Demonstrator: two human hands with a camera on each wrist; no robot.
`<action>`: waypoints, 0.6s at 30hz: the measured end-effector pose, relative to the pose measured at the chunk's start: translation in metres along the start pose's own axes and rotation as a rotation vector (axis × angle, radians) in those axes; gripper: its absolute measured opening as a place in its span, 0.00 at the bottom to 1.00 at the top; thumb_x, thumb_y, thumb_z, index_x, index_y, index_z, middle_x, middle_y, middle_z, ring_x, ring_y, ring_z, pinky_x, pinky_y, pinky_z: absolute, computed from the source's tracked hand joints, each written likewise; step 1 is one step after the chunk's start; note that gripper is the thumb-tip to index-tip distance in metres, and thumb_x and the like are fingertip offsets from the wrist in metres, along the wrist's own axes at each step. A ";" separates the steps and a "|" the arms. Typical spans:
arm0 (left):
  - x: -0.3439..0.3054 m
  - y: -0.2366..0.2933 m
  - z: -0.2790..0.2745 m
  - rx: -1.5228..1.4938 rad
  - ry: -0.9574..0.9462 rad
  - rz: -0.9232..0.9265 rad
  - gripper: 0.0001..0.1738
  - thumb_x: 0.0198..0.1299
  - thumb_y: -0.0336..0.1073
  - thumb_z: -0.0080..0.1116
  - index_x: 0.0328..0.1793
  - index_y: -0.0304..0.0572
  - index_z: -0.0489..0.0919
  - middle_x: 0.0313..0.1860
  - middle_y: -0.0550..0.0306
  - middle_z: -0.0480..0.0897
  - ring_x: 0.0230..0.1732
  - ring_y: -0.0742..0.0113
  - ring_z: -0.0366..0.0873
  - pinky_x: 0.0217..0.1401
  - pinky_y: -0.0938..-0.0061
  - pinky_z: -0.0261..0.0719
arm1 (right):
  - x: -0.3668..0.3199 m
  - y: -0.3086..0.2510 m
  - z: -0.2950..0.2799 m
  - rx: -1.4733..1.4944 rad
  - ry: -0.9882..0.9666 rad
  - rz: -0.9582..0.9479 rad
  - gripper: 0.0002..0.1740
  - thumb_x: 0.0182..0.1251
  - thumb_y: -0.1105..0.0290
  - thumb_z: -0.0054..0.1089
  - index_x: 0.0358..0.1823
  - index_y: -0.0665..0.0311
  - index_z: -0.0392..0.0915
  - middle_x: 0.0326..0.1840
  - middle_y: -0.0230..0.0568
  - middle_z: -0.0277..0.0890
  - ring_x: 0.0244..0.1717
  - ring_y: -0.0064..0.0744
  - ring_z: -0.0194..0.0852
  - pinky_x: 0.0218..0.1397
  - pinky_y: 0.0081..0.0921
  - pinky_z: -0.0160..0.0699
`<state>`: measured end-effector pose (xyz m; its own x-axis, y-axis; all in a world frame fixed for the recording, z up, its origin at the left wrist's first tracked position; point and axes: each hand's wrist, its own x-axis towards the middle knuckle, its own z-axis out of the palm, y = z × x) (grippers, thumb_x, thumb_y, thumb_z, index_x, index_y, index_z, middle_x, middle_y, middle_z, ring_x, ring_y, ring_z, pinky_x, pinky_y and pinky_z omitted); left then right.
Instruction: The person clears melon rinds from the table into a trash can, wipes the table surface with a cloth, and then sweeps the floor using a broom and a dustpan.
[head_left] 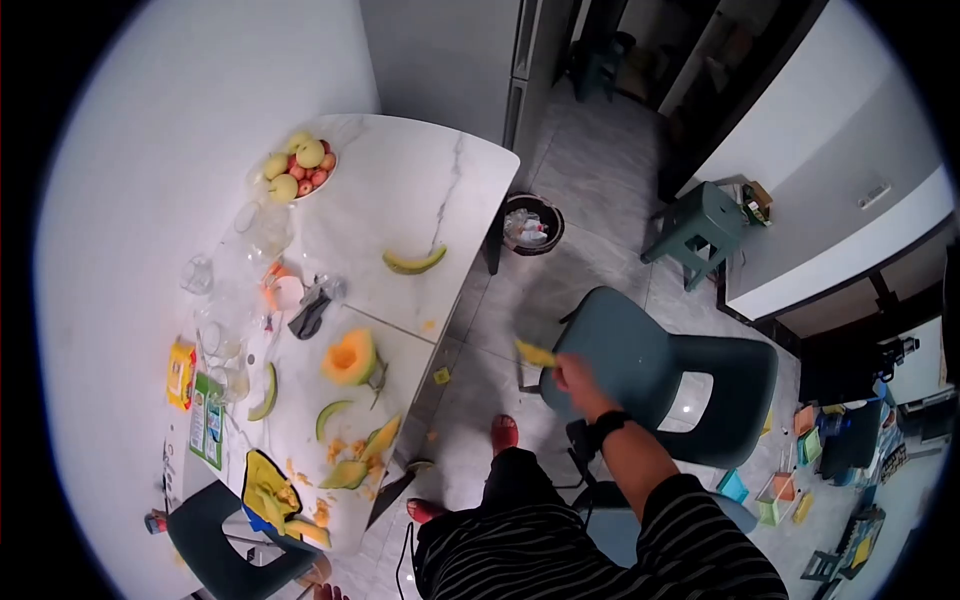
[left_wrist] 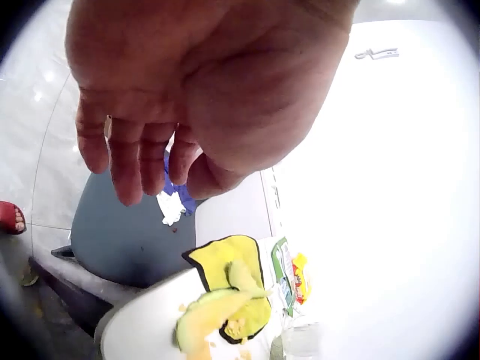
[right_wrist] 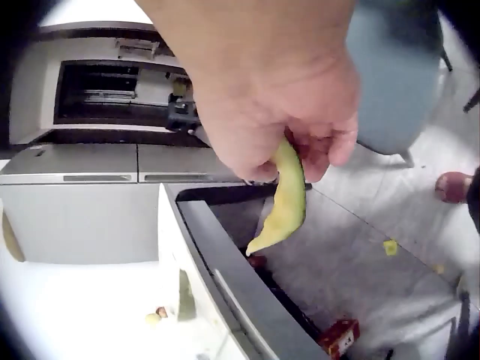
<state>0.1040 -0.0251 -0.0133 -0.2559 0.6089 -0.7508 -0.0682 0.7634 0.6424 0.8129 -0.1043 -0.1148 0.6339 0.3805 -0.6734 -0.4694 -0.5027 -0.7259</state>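
Above the grey chair's seat, my right hand (head_left: 577,380) pinches one end of a thin melon rind (right_wrist: 291,196). The rind hangs below the fingers in the right wrist view, green outside and yellowish inside. My left hand (left_wrist: 202,90) holds nothing, its fingers loosely bent near a chair by the table's lower end. On the white table (head_left: 390,165), a cut orange melon (head_left: 362,362) stands near the edge. Curved rinds (head_left: 414,263) and melon wedges (head_left: 346,474) lie about it. A yellow cloth (head_left: 262,482) bears melon scraps.
A waste bin (head_left: 533,222) stands beside the table's far corner. Grey chairs (head_left: 610,345) flank the table, and a green stool (head_left: 697,230) stands by the wall. A fruit bowl (head_left: 302,168), glassware and packets sit along the table's wall side. A yellow scrap (head_left: 442,376) lies on the floor.
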 end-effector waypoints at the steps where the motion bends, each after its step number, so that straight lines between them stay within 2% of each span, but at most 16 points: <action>1: -0.014 -0.008 0.020 -0.004 0.026 -0.012 0.35 0.70 0.53 0.42 0.78 0.47 0.54 0.77 0.48 0.56 0.78 0.46 0.49 0.77 0.48 0.47 | 0.013 -0.036 -0.021 0.045 0.006 -0.036 0.12 0.65 0.54 0.56 0.39 0.52 0.75 0.31 0.27 0.74 0.30 0.22 0.75 0.34 0.27 0.74; 3: -0.031 0.016 0.016 -0.030 0.128 0.037 0.33 0.71 0.49 0.41 0.77 0.43 0.54 0.76 0.46 0.57 0.76 0.47 0.53 0.76 0.51 0.51 | 0.035 -0.083 0.007 0.286 0.064 -0.098 0.12 0.65 0.55 0.58 0.41 0.54 0.75 0.32 0.28 0.75 0.31 0.23 0.75 0.34 0.27 0.74; 5: -0.057 0.018 0.039 -0.036 0.123 0.049 0.33 0.70 0.49 0.41 0.77 0.43 0.54 0.77 0.46 0.56 0.76 0.47 0.53 0.76 0.51 0.52 | 0.045 -0.132 0.015 0.343 0.182 -0.167 0.15 0.64 0.55 0.60 0.45 0.57 0.75 0.36 0.29 0.76 0.33 0.25 0.77 0.35 0.26 0.74; 7: -0.082 0.023 0.065 -0.005 0.127 0.048 0.33 0.71 0.48 0.39 0.78 0.44 0.54 0.77 0.46 0.55 0.76 0.47 0.53 0.76 0.51 0.52 | 0.055 -0.151 0.019 0.246 0.086 -0.243 0.17 0.64 0.56 0.62 0.47 0.58 0.74 0.38 0.30 0.77 0.34 0.25 0.77 0.35 0.25 0.74; 9: -0.075 0.014 0.067 -0.016 0.104 0.052 0.33 0.70 0.48 0.39 0.78 0.43 0.53 0.77 0.45 0.55 0.76 0.47 0.53 0.76 0.51 0.51 | 0.056 -0.154 0.023 0.149 -0.013 -0.280 0.18 0.64 0.57 0.63 0.49 0.59 0.74 0.39 0.30 0.77 0.34 0.25 0.77 0.34 0.24 0.74; 12: -0.077 0.015 0.084 -0.008 0.109 0.058 0.33 0.70 0.47 0.39 0.77 0.41 0.53 0.77 0.44 0.55 0.76 0.46 0.54 0.76 0.52 0.52 | 0.050 -0.104 0.028 -0.084 -0.163 -0.268 0.18 0.64 0.59 0.63 0.50 0.59 0.75 0.35 0.31 0.78 0.32 0.23 0.76 0.30 0.22 0.72; 13: -0.079 0.018 0.092 0.000 0.118 0.053 0.33 0.70 0.47 0.39 0.77 0.40 0.53 0.77 0.43 0.55 0.76 0.46 0.54 0.76 0.52 0.52 | 0.058 -0.071 0.024 -0.210 -0.203 -0.267 0.17 0.63 0.60 0.63 0.49 0.60 0.75 0.33 0.30 0.78 0.31 0.23 0.75 0.28 0.21 0.71; 14: -0.078 0.016 0.094 -0.007 0.109 0.062 0.33 0.70 0.47 0.39 0.77 0.39 0.53 0.77 0.43 0.56 0.76 0.45 0.54 0.76 0.52 0.52 | 0.073 -0.028 0.019 -0.366 -0.186 -0.180 0.14 0.64 0.59 0.61 0.45 0.59 0.76 0.29 0.29 0.77 0.29 0.22 0.74 0.25 0.22 0.69; 15: -0.077 0.014 0.095 -0.013 0.100 0.072 0.33 0.70 0.47 0.39 0.77 0.39 0.53 0.77 0.43 0.56 0.76 0.45 0.54 0.76 0.52 0.52 | 0.050 -0.013 0.013 -0.338 -0.173 -0.160 0.15 0.61 0.59 0.57 0.25 0.64 0.75 0.23 0.39 0.74 0.29 0.30 0.75 0.30 0.32 0.70; 17: -0.083 0.020 0.105 -0.011 0.110 0.062 0.33 0.70 0.46 0.40 0.76 0.36 0.53 0.76 0.42 0.57 0.75 0.45 0.55 0.76 0.51 0.52 | 0.059 0.052 -0.012 -0.464 -0.285 -0.045 0.14 0.62 0.57 0.57 0.37 0.61 0.76 0.34 0.36 0.77 0.34 0.29 0.76 0.32 0.29 0.71; 18: -0.083 0.022 0.105 -0.012 0.117 0.047 0.33 0.70 0.46 0.40 0.76 0.36 0.54 0.76 0.42 0.57 0.75 0.45 0.55 0.76 0.51 0.52 | 0.018 0.036 -0.017 -0.317 -0.206 0.239 0.15 0.63 0.56 0.56 0.41 0.60 0.76 0.39 0.34 0.77 0.37 0.29 0.77 0.34 0.28 0.72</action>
<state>0.2246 -0.0359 0.0469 -0.3695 0.6142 -0.6973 -0.0645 0.7316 0.6787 0.8177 -0.1286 -0.1507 0.3796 0.3558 -0.8540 -0.3559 -0.7959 -0.4898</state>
